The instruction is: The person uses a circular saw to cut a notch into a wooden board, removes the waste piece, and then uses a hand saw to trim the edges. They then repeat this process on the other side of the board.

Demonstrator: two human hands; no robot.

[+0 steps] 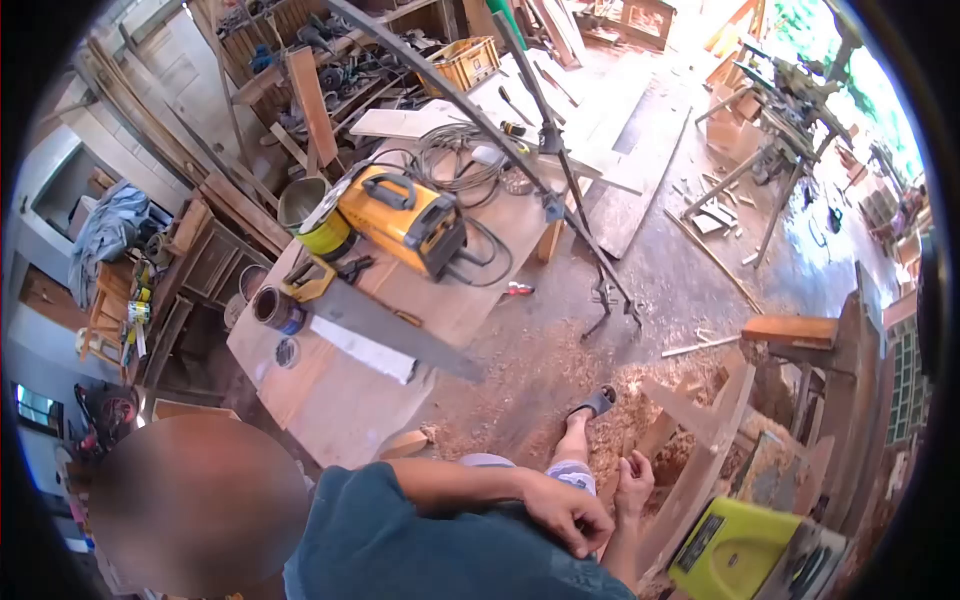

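Note:
My left hand is held low in front of my teal shirt, its fingers curled together; whatever may be inside them is hidden. Just right of it, my right hand is raised with loosely bent, parted fingers and nothing visible in them. The two hands are close but apart. Beyond them, my sandalled foot rests among wood shavings. A wooden frame stands right of my right hand, with a lime-green machine at the bottom right.
A low wooden board table bears a yellow machine, coiled cable, cans and a handsaw. A metal stand rises beyond. Planks, a workbench and cluttered shelves surround the floor. A large round patch at lower left is blurred.

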